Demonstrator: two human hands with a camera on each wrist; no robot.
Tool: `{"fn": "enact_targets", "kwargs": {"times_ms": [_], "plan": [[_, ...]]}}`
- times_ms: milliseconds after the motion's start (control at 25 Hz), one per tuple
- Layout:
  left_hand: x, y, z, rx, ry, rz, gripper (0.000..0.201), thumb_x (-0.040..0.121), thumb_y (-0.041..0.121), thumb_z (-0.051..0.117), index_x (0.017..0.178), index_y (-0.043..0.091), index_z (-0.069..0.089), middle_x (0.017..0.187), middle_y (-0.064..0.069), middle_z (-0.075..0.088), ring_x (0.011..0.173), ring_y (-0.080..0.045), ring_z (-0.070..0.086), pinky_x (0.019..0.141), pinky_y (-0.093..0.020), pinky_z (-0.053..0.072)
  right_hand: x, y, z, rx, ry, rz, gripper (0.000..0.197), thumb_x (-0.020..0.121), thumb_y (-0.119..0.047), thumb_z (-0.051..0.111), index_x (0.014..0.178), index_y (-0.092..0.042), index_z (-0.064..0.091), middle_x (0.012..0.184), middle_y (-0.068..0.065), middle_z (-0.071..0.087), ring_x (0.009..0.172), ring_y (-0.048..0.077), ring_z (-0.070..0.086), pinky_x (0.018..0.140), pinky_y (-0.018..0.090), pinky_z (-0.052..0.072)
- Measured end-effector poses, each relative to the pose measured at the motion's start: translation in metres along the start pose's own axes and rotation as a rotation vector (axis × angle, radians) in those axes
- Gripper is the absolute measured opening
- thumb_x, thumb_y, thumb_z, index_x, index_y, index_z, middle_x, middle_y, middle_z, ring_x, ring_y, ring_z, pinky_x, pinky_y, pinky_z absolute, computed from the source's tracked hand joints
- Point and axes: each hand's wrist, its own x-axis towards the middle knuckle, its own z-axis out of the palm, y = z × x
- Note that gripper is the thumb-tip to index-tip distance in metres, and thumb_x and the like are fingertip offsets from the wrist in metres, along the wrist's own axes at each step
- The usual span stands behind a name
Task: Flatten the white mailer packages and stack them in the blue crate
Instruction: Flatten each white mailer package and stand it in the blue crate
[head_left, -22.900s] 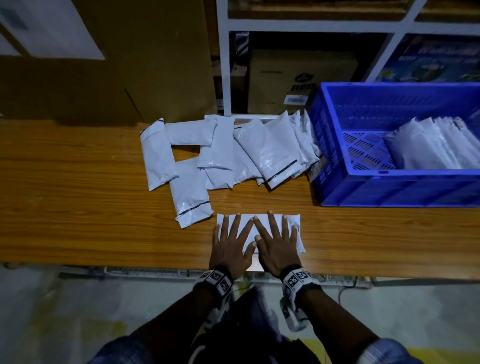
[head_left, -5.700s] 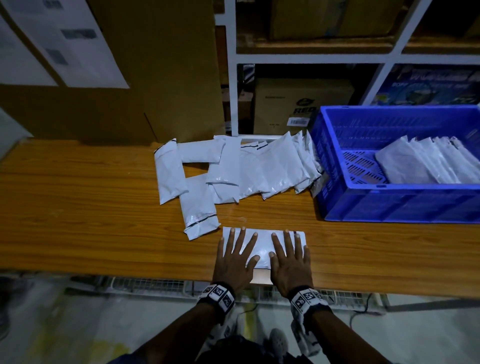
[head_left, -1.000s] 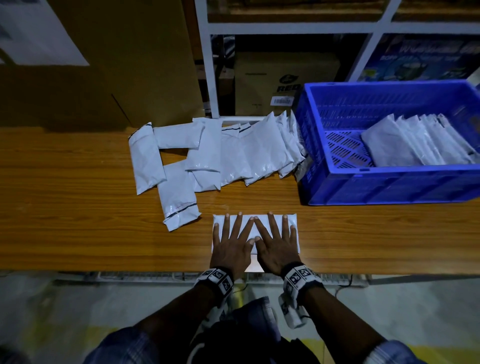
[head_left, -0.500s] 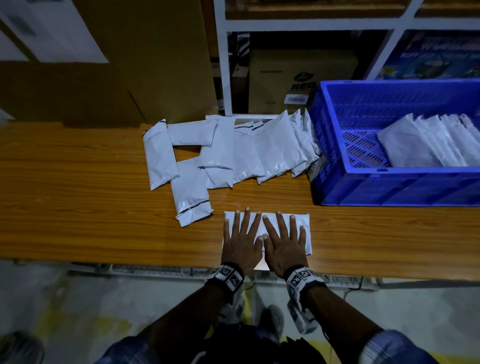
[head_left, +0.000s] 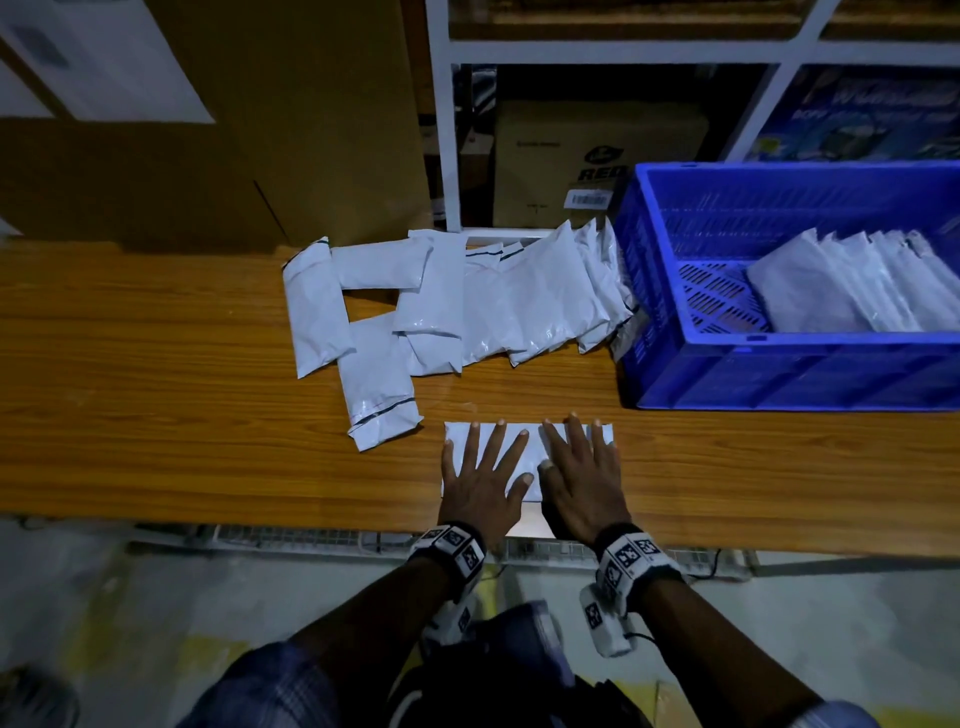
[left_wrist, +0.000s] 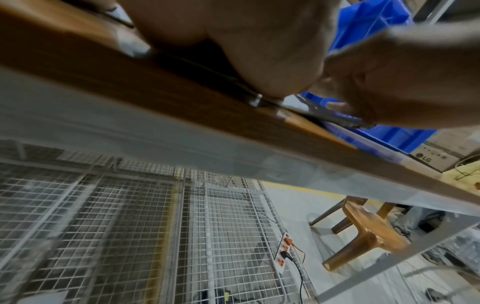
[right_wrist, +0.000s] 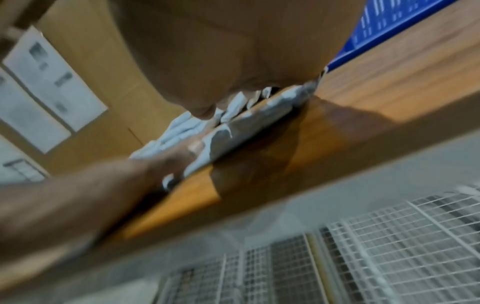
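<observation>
One white mailer (head_left: 525, 441) lies flat near the front edge of the wooden table (head_left: 156, 415). My left hand (head_left: 480, 473) and right hand (head_left: 582, 475) press on it side by side, palms down, fingers straight and spread. The right wrist view shows the mailer (right_wrist: 249, 121) squashed under my palm. A pile of several puffy white mailers (head_left: 457, 306) lies behind it. The blue crate (head_left: 779, 364) stands at the right with several flattened mailers (head_left: 857, 286) leaning inside.
A large cardboard box (head_left: 208, 130) stands at the back left. A white shelf frame (head_left: 447, 130) with boxes rises behind the pile. Wire mesh (left_wrist: 130, 226), a power strip (left_wrist: 283, 255) and a brown plastic stool (left_wrist: 363, 232) are under the table.
Both hands stay pressing on the same mailer; they have spread slightly apart since half a second ago. The pile and the crate have not moved.
</observation>
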Motion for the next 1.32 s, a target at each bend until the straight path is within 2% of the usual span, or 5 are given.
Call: {"fn": "enact_targets", "kwargs": {"times_ms": [280, 480, 640, 960, 1320], "plan": [[0.001, -0.002, 0.004, 0.008, 0.049, 0.026, 0.060, 0.102, 0.061, 0.021, 0.158, 0.045, 0.006, 0.168, 0.011, -0.004, 0.154, -0.020, -0.011, 0.118, -0.063, 0.001, -0.007, -0.003, 0.022, -0.157, 0.065, 0.091, 0.058, 0.102, -0.048, 0.012, 0.153, -0.040, -0.014, 0.162, -0.002, -0.022, 0.148, 0.025, -0.021, 0.121, 0.049, -0.004], [-0.002, 0.012, -0.005, 0.121, 0.122, 0.111, 0.062, 0.104, 0.051, 0.030, 0.160, 0.033, 0.011, 0.169, 0.000, 0.002, 0.155, -0.031, -0.003, 0.119, -0.064, 0.007, -0.003, -0.001, 0.017, -0.121, -0.007, 0.113, 0.056, 0.102, -0.050, 0.009, 0.152, -0.042, -0.016, 0.159, -0.004, -0.028, 0.146, 0.023, -0.028, 0.119, 0.047, -0.012], [-0.006, 0.015, 0.003, 0.082, 0.114, 0.014, 0.060, 0.102, 0.045, 0.031, 0.159, 0.035, 0.015, 0.168, -0.005, 0.005, 0.153, -0.038, -0.001, 0.118, -0.064, 0.011, -0.001, 0.001, 0.011, -0.077, -0.092, 0.096, 0.056, 0.100, -0.054, 0.006, 0.149, -0.045, -0.020, 0.156, -0.008, -0.035, 0.144, 0.021, -0.031, 0.117, 0.047, -0.017], [-0.003, 0.011, 0.004, 0.038, 0.054, 0.007, 0.057, 0.103, 0.048, 0.021, 0.159, 0.039, 0.012, 0.168, 0.001, 0.005, 0.155, -0.030, 0.001, 0.119, -0.059, 0.005, -0.001, -0.013, 0.000, -0.106, -0.032, 0.028, 0.055, 0.101, -0.051, 0.006, 0.152, -0.043, -0.013, 0.157, -0.007, -0.032, 0.143, 0.023, -0.034, 0.118, 0.048, -0.016], [0.002, -0.005, -0.012, 0.018, 0.025, 0.008, 0.063, 0.103, 0.051, 0.017, 0.161, 0.030, 0.004, 0.167, 0.001, -0.011, 0.154, -0.023, -0.014, 0.122, -0.051, -0.008, 0.004, -0.010, 0.015, -0.154, -0.037, 0.083, 0.056, 0.100, -0.049, 0.004, 0.152, -0.041, -0.017, 0.158, -0.008, -0.031, 0.144, 0.021, -0.032, 0.118, 0.046, -0.016]]}}
